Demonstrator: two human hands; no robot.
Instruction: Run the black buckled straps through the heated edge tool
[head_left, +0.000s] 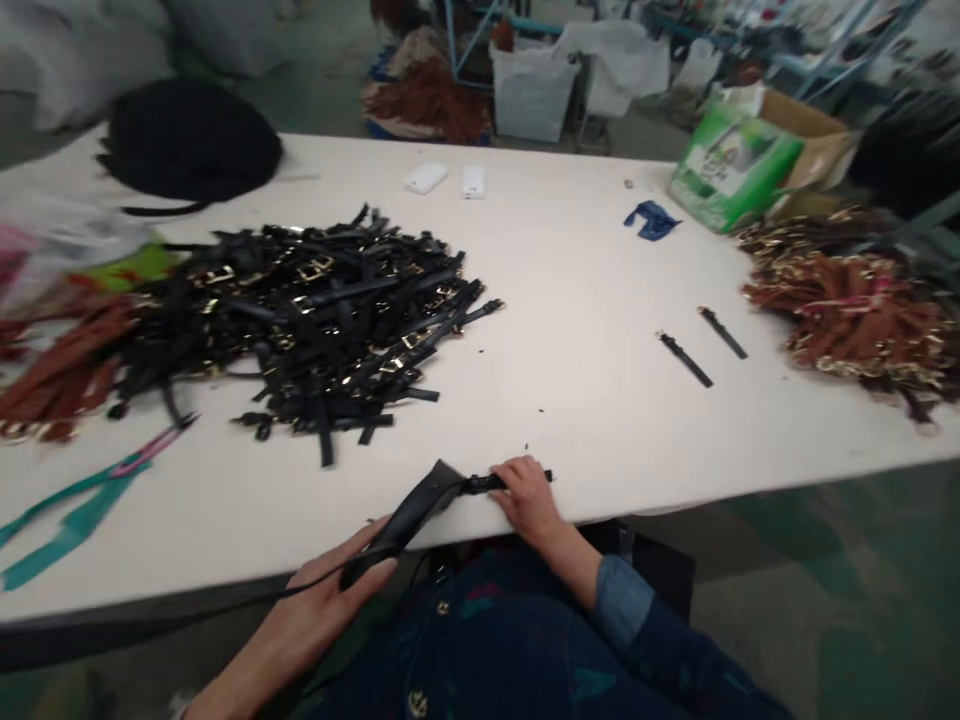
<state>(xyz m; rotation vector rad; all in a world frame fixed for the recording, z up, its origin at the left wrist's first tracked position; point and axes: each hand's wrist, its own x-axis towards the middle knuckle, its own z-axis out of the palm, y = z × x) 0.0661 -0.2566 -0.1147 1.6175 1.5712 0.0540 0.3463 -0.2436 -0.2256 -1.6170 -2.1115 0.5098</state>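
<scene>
Near the table's front edge my left hand is wrapped round a black corded hand tool, its exact kind unclear. Its wide front end points away from me and meets the end of a short black strap. My right hand is closed on that strap, pressing it near the tabletop, with a bit of it showing past the fingers. The thin black cord runs across my left wrist to the left. Beyond my hands lies a heap of black buckled straps with gold-coloured metal parts.
Two black straps lie apart on the right, by brown straps and a green carton. Scissors with pink handles and teal ribbon lie left. Farther back are a black heap and two white objects.
</scene>
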